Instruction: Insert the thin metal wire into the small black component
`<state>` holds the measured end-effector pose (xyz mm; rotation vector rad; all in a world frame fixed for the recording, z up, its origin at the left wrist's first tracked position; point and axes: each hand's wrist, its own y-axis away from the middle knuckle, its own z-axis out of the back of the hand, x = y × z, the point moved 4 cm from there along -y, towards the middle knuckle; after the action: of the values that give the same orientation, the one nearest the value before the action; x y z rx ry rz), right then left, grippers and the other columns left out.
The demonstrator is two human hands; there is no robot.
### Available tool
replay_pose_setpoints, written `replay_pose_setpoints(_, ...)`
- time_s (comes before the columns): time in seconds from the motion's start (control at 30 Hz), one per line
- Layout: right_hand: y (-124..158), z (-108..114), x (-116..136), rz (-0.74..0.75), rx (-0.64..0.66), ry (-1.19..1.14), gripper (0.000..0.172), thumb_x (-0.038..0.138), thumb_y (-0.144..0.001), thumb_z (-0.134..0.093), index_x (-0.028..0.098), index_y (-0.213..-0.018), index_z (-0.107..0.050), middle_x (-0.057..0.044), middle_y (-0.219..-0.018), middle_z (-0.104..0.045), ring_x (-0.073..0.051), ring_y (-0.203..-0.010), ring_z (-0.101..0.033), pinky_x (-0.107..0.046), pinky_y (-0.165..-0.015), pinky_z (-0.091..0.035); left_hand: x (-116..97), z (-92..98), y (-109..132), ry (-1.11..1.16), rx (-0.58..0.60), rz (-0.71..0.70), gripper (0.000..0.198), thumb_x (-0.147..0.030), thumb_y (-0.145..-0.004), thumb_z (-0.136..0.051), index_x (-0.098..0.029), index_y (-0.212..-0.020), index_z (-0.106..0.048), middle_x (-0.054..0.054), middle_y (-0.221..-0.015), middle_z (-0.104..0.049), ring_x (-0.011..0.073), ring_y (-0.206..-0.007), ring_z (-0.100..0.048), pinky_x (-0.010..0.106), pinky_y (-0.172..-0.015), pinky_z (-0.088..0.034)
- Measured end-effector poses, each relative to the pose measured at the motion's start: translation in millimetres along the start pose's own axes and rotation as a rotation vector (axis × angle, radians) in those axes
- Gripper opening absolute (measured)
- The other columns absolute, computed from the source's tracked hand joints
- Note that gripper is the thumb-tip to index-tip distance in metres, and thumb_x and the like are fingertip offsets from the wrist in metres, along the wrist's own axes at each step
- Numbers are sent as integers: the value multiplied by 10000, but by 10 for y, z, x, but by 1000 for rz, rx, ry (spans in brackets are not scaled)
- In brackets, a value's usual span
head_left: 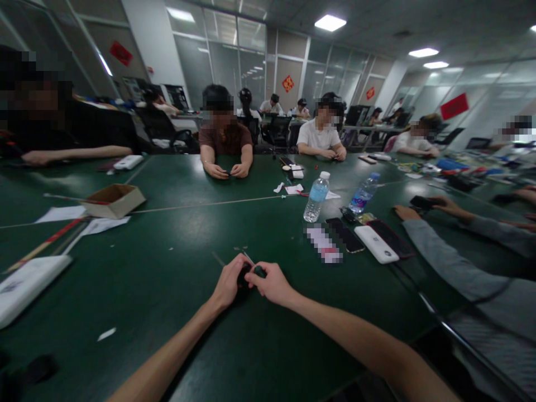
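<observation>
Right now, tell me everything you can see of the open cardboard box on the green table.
The open cardboard box is small and shallow, with no lid or flaps showing. Its inside looks brown and its outer walls paler tan. It sits upright, turned at an angle, on the dark green table, left of centre. A white paper sheet lies near its left corner, and a thin stick runs toward that side. Nothing inside can be made out from this angle.

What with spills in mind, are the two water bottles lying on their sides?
No, both water bottles stand upright on the green table.
</observation>
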<state>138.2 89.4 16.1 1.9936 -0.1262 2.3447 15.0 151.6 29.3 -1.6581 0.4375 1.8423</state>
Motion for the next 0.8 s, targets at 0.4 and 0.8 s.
replay_pose_setpoints(0.4,7,34,31,11,-115,-24,324,473,-826,-637,150,-814,-637,44,-519,-553,-81,-411,-479,-193,-441,-362,21,-28,6,-109,-59,14,385,-474,-969,-302,-186,-940,-555,-9,-677,-561,142,-575,-507,228,-512,-376)
replay_pose_setpoints(0.8,-19,19,73,12,-90,-194,339,415,-741,-722,152,-925,-614,16,-686,-620,-110,-498,-590,-207,-468,-428,-58,15,-8,-288,-172,-54,391,-409,-983,-263,-194,-904,-580,6,-739,-606,169,-660,-557,270,-633,-416)
